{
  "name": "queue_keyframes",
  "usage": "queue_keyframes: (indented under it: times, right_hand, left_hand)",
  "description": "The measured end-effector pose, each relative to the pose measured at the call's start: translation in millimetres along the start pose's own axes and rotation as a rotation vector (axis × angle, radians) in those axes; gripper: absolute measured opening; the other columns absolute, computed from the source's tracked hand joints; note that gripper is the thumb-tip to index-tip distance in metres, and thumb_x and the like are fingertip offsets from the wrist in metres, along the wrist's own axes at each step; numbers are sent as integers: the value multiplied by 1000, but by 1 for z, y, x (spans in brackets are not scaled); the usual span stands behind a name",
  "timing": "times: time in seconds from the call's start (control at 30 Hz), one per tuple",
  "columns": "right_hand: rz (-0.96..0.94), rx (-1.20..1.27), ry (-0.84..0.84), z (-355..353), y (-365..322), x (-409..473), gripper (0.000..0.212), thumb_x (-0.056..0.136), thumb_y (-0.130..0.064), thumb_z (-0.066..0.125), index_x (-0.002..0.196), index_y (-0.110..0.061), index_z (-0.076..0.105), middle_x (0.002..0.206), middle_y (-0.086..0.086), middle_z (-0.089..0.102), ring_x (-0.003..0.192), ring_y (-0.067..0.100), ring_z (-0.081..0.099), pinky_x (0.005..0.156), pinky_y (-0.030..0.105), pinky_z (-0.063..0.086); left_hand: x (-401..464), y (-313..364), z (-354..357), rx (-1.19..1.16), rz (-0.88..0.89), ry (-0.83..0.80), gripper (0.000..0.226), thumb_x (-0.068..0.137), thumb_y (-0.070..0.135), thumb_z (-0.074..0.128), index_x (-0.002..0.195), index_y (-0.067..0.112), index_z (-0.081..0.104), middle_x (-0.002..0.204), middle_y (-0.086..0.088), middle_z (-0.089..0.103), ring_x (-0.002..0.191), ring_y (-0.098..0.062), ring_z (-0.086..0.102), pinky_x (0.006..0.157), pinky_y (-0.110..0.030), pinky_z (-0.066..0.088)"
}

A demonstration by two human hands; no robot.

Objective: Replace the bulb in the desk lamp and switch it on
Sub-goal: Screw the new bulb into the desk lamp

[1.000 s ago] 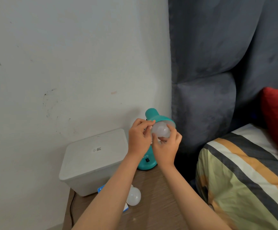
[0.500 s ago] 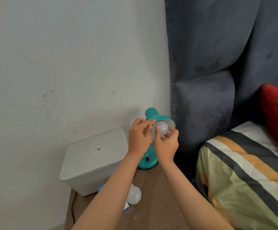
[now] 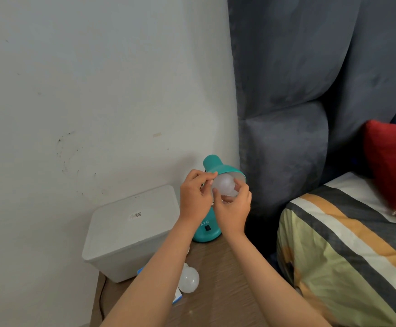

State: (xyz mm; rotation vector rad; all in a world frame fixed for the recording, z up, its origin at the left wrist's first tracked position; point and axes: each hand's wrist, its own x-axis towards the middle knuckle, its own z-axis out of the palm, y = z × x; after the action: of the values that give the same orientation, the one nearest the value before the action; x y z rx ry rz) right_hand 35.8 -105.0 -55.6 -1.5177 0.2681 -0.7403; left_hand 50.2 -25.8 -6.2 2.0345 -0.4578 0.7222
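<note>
Teal desk lamp [image 3: 207,228] stands at the back of a wooden bedside table [image 3: 218,274], close to the wall and beside a grey padded headboard [image 3: 284,149]; its shade [image 3: 225,169] is tilted, the open mouth facing the person; a black switch shows on the base below white lettering.

White frosted bulb [image 3: 224,184] sits in the mouth of the shade; whether its base is seated in the socket cannot be told, the base being hidden.

Right hand [image 3: 233,208] grips the bulb from below and from the right; thumb on the left of the globe, fingers curled round the right side.

Left hand [image 3: 195,197] is raised at the left edge of the shade; fingers bent, thumb and forefinger tips meeting at the rim where shade and bulb adjoin; it pinches the shade rim, so far as can be judged; the exact contact is too small to confirm.

Second white bulb [image 3: 188,279] lies on the table near the front, partly under the left forearm, resting against a blue and white box [image 3: 176,297] that is mostly hidden.

White lidded plastic box [image 3: 130,230] stands left of the lamp, a small label on its lid; a dark cable runs down beside it at the table's left edge.

Striped bedding [image 3: 348,256] and a red cushion [image 3: 391,168] lie to the right.
</note>
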Motion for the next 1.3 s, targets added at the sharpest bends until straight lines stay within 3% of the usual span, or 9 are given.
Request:
queue_keyframes:
  times: [0.13, 0.3, 0.47, 0.63, 0.83, 0.97, 1.13, 1.2, 1.3]
  right_hand:
    - [84, 2, 7, -3, -3, 5, 50, 81, -31, 72, 119, -9, 47, 113, 13, 59, 69, 4, 61, 58, 1, 44]
    - [7, 9, 2, -3, -4, 4, 59, 74, -22, 79, 123, -10, 47, 117, 4, 47, 80, 21, 64, 62, 2, 46]
    - [79, 11, 1, -8, -2, 8, 50, 77, -31, 76, 117, -11, 52, 114, 11, 60, 70, 5, 62, 58, 2, 45]
    - [-39, 2, -23, -7, -1, 7, 57, 72, -20, 81, 120, -14, 51, 117, 5, 47, 90, 16, 61, 68, 7, 50]
    - [41, -6, -25, -10, 0, 9, 51, 75, -31, 77, 117, -17, 53, 116, 8, 58, 77, 7, 64, 60, 4, 46]
    - [-79, -28, -45, -8, -1, 6, 51, 72, -19, 80, 118, -20, 55, 113, 6, 51, 84, 18, 63, 68, 4, 48]
    - [-35, -43, -6, -9, -2, 9, 42, 76, -20, 77, 114, -16, 60, 111, 8, 60, 73, -14, 60, 64, 0, 44]
    - [-47, -53, -1, -9, -2, 8, 43, 77, -22, 76, 117, -16, 59, 112, 8, 60, 67, -5, 61, 64, 0, 44]
    - [-92, -56, -23, -8, 0, 6, 46, 76, -20, 77, 118, -20, 57, 112, 6, 54, 75, 11, 65, 66, 2, 47]
  left_hand:
    - [1, 0, -1, 4, -3, -2, 22, 85, 1, 60, 98, 15, 72, 92, -2, 62, 83, -6, 59, 72, -17, 50]
    - [0, 1, 1, -13, -19, -2, 24, 84, 0, 60, 98, 16, 72, 92, -1, 62, 86, -6, 58, 71, -15, 50]
    - [1, 2, 1, 7, -7, -1, 22, 84, 0, 60, 98, 14, 71, 93, -2, 62, 84, -7, 59, 74, -13, 49]
    - [-1, 3, 1, -9, -26, -5, 24, 84, 0, 60, 98, 15, 71, 92, 0, 61, 85, -6, 59, 74, -11, 48]
    - [1, 4, 1, 8, -11, -6, 23, 84, 1, 60, 98, 15, 71, 92, -1, 61, 85, -6, 59, 75, -8, 46]
    - [-1, 3, 1, -1, -20, -1, 23, 84, 0, 60, 98, 15, 72, 92, -2, 62, 84, -7, 59, 74, -9, 47]
    - [2, 3, 1, 24, -8, -16, 22, 84, 0, 60, 98, 13, 71, 92, 0, 61, 84, -6, 58, 75, -8, 46]
    - [3, 3, 1, 24, -8, -19, 22, 84, 1, 60, 98, 13, 71, 92, 0, 61, 85, -6, 59, 76, -7, 45]
    - [2, 2, 0, 12, -16, -22, 22, 84, 1, 61, 98, 15, 71, 93, 1, 61, 85, -6, 59, 76, -7, 46]
